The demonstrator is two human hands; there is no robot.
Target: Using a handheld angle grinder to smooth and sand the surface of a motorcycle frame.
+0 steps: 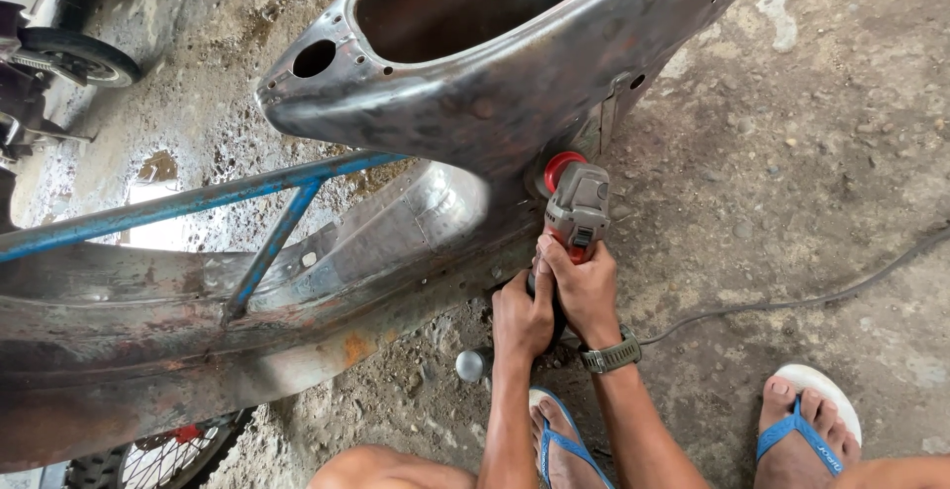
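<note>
Tool: grey angle grinder w/ red head (574,207), head pressed against the bare, rust-spotted sheet-metal sidecar body (475,93), low on its curved underside.
Hands: both of mine wrapped tight round grinder body; left hand (522,316) lower, right hand (586,291) upper, wristwatch (612,355) on it.
Doing it well: I'd keep disc shallow to metal, light even passes, wrists locked.
Cord: black cable (792,301) trails right over concrete floor (811,133); I'd keep it behind tool.
Feet: blue flip-flops (807,420), toes bare, near the sparks, I reckon.
Frame: blue steel tube (198,202) at left, well apart.
</note>
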